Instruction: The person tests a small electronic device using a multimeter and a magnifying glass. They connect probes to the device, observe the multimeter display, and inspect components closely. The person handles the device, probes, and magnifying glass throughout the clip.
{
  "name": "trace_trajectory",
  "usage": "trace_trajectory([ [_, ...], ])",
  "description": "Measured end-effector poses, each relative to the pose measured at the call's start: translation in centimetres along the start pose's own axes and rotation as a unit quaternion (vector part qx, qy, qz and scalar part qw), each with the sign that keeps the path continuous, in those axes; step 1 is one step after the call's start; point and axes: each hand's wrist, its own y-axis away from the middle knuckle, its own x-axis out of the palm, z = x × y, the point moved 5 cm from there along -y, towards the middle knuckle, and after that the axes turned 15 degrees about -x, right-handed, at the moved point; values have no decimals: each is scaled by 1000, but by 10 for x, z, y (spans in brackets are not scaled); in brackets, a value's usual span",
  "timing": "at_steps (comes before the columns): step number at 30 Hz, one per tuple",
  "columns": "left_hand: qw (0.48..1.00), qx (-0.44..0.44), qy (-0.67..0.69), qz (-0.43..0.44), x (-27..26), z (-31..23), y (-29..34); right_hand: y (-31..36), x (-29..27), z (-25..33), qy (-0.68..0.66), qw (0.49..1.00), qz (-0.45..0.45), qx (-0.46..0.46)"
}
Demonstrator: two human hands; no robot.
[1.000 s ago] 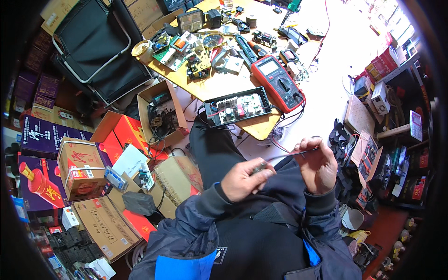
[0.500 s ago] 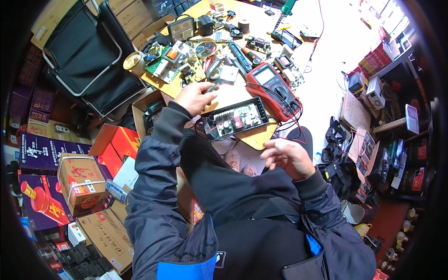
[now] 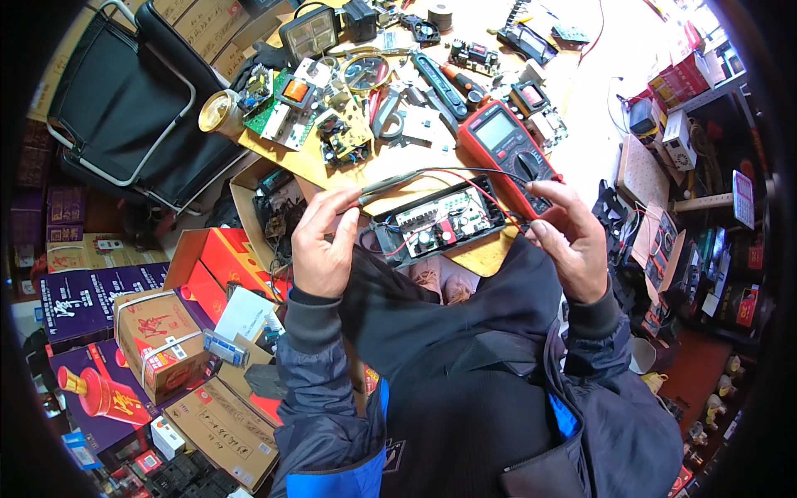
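My left hand (image 3: 325, 241) pinches the dark test probes (image 3: 388, 184) between thumb and fingers, over the near left part of the table. From them a black lead and a red lead (image 3: 496, 202) run rightward to the red multimeter (image 3: 510, 149). My right hand (image 3: 573, 241) is raised at the multimeter's lower end, its thumb and index finger curved and apart, close to the leads. Between the hands, an open black case (image 3: 490, 236) with a circuit board (image 3: 444, 220) inside lies at the table's near edge. The probe tips are hidden by my left hand.
Loose circuit boards (image 3: 340, 133), a grey roll of tape (image 3: 390, 124), a utility knife (image 3: 440, 87) and a work lamp (image 3: 310, 33) crowd the table (image 3: 274, 153). A black chair (image 3: 120, 100) stands left, above stacked cartons (image 3: 162, 340). Shelves (image 3: 722, 199) line the right side.
My left hand has come down and left with the probes, stretching the leads out. My right hand has risen toward the multimeter. The view has shifted, bringing the table items closer.
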Motion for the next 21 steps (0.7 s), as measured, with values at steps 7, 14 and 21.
trace_trajectory([
  [7, 1000, -15, -2, -19, 2, 10, 27, -26, 35, -20, 162, 979, 105, -69],
  [14, 998, -64, 13, -17, 14, 24, 39, -25, 31, -22, 147, 978, 78, -125],
  [21, 972, -198, 121, 47, 41, 43, 47, -13, 26, -25, 124, 988, 82, -41],
])
